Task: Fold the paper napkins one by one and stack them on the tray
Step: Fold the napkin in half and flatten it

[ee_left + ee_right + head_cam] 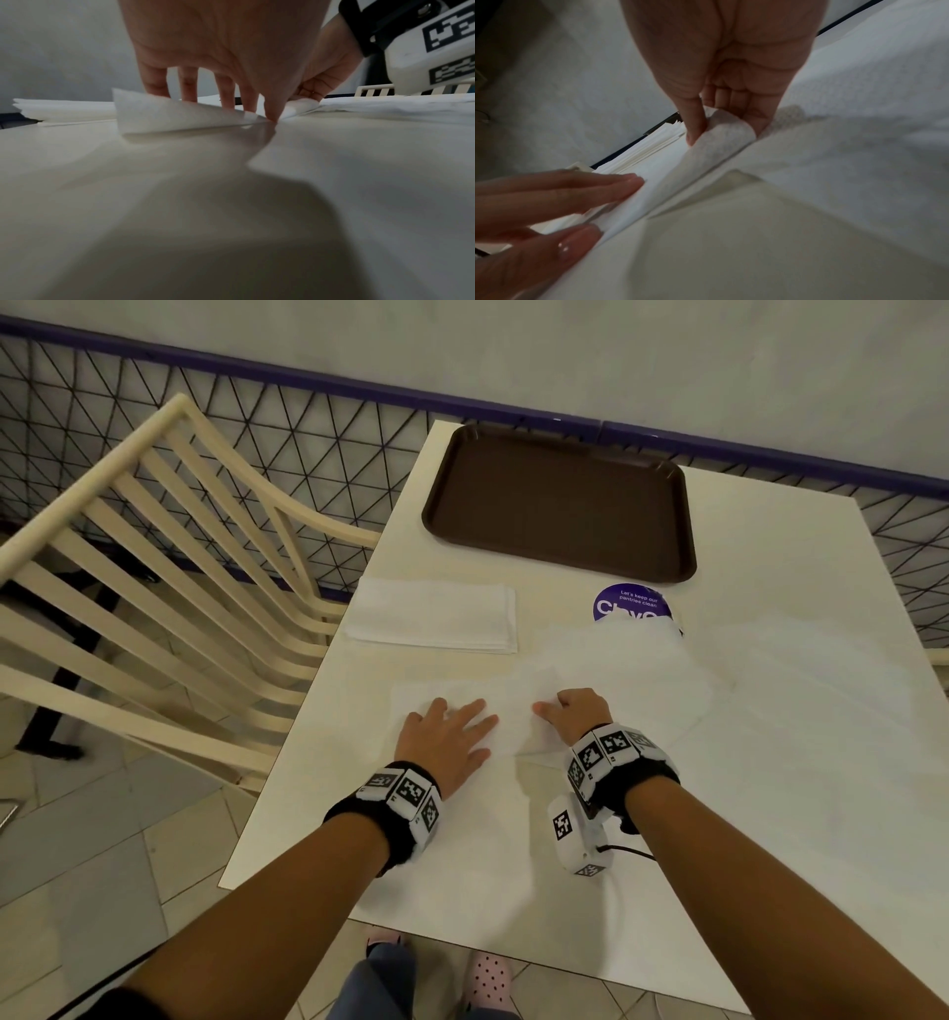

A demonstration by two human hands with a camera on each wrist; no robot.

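A white paper napkin (pixel 506 711) lies on the table's near middle. My left hand (pixel 462 726) presses flat on its left half with straight, spread fingers (pixel 227 95). My right hand (pixel 552 708) pinches the napkin's right edge (pixel 721 132) between thumb and curled fingers, and the edge curls upward. The napkin's left corner (pixel 154 113) stands off the table. The brown tray (pixel 560 500) sits at the far side with nothing on it. A stack of folded napkins (pixel 434 616) lies in front of the tray's left corner.
Loose unfolded napkins (pixel 637 670) spread to the right of my hands, partly covering a round purple sticker (pixel 631 603). A cream slatted chair (pixel 179 546) stands at the table's left edge. A wire fence (pixel 257 413) runs behind the table.
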